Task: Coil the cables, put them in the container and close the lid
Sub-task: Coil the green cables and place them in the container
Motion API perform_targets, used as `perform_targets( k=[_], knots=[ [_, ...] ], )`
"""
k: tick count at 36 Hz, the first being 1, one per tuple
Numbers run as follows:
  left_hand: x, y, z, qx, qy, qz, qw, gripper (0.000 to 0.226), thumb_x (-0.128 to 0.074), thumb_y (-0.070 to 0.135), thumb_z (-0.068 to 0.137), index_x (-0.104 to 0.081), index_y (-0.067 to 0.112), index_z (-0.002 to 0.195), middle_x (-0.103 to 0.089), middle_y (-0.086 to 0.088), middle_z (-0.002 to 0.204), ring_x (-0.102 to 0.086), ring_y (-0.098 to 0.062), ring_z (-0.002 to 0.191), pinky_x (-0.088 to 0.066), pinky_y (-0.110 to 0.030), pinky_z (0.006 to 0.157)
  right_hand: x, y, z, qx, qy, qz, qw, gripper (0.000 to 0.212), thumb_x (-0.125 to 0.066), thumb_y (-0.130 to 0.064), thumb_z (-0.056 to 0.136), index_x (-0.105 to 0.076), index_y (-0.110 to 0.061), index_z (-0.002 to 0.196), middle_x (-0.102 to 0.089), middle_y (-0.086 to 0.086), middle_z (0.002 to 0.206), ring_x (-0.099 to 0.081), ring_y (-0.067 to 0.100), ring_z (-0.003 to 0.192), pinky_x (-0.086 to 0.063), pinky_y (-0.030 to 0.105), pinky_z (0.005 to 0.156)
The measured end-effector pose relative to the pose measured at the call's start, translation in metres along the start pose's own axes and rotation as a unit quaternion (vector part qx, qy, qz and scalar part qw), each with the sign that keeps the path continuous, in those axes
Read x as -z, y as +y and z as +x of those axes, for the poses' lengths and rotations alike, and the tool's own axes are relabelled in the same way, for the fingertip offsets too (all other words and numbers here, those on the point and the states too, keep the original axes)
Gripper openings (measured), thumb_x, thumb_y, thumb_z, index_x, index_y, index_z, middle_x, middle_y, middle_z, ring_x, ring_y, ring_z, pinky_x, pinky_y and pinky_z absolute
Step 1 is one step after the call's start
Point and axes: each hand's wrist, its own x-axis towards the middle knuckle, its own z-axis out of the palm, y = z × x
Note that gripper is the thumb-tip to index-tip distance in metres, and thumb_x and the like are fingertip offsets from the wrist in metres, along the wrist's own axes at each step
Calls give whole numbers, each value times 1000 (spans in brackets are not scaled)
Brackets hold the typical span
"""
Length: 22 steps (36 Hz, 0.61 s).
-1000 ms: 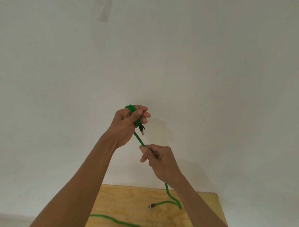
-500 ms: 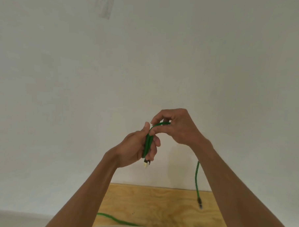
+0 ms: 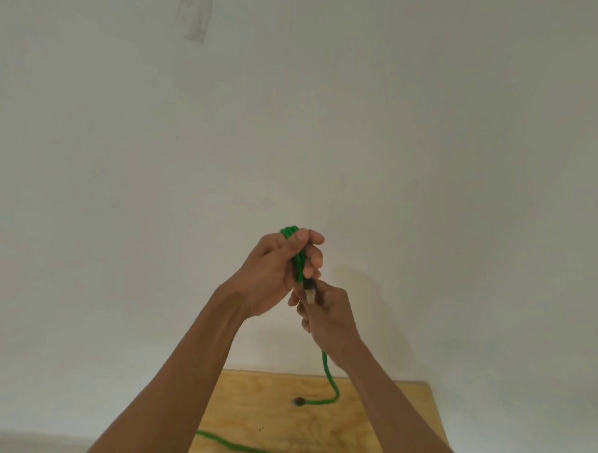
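Two hands are raised in front of a pale wall, working one green cable. Furthest left, a loose run of the green cable (image 3: 228, 444) lies across the near edge of the plywood worktop (image 3: 367, 431) and passes out of sight at the bottom of the view. Next comes the left hand (image 3: 275, 269), its fingers and thumb curled round a small bundle of loops (image 3: 296, 252); the tops of the loops stick out above the thumb, and a plug end (image 3: 309, 292) hangs from the bottom of the bundle. Just right of and below it, touching or nearly so, the right hand (image 3: 324, 320) is clenched round the free length of the same cable, which leaves under its wrist, drops to the worktop and curves round to a second, dark plug (image 3: 297, 401).

The coiling looks only partly done, with plenty of slack left on the worktop. A pale edge at the bottom of the view may be the container, but too little of it shows to say, and no lid can be seen.

Risks from here: the loops are short and tight, so if the left thumb eases while the next turn is fed in, the bundle could spring open. The dangling plug sits right where the hands meet and could snag the new loop. A quick pull on the trailing length might also drag the far plug over the worktop edge.
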Motion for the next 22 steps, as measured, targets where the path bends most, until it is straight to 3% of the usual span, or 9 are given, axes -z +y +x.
perform_targets(
  k=[2, 6, 8, 11, 16, 19, 22],
  knots=[
    [5, 1, 4, -8, 14, 18, 1000, 30, -45, 25, 100, -60, -1, 108, -62, -5, 71, -50, -21, 64, -52, -30, 70, -3, 0, -4, 2, 16, 1, 1000, 31, -58, -19, 100, -68, -4, 75, -47, -9, 50, -33, 10, 46, -26, 22, 44],
    [9, -3, 9, -31, 49, 51, 997, 30, -46, 23, 101, -61, 0, 113, -62, -4, 74, -51, -16, 63, -51, -31, 73, -8, -3, -9, 3, 52, -6, 999, 24, -62, -19, 97, -73, -1, 87, -61, -11, 54, -41, 6, 48, -34, 16, 46],
    [12, -2, 11, -45, 73, 73, 994, 30, -47, 23, 101, -62, 1, 114, -63, -3, 74, -51, -15, 62, -51, -31, 73, -9, -5, -13, -14, 60, 14, 998, 15, -65, -20, 95, -72, -8, 101, -71, -5, 66, -44, 8, 50, -36, 17, 47],
    [20, 1, 11, -54, 98, 136, 984, 35, -51, 28, 95, -62, 1, 115, -64, -3, 74, -52, -15, 61, -52, -33, 74, -9, -6, -18, -23, 81, 6, 996, 31, -71, -24, 90, -58, -24, 118, -77, 3, 80, -51, 5, 51, -40, 20, 53],
    [29, -6, 1, -31, 114, 278, 953, 27, -49, 20, 103, -65, -2, 109, -68, 0, 83, -56, -19, 67, -48, -36, 68, -1, -26, -19, 55, 35, -146, 987, 30, -67, -13, 90, -52, -27, 113, -76, -1, 81, -55, 5, 51, -46, 19, 55],
    [28, -9, -2, -30, 114, 375, 920, 31, -48, 15, 105, -67, -4, 91, -66, 8, 84, -59, -10, 62, -49, -28, 64, 7, -43, -10, 89, -26, -293, 952, 31, -62, -14, 88, -50, -37, 104, -74, -6, 87, -61, 7, 62, -54, 32, 64],
    [25, -10, -6, -10, 83, 415, 906, 38, -40, 9, 106, -60, 6, 74, -60, 3, 67, -54, -7, 56, -46, -26, 60, 15, -62, 0, 125, -61, -394, 909, 29, -65, -20, 88, -48, -41, 98, -73, -12, 88, -65, 7, 73, -55, 40, 76]
  ],
)
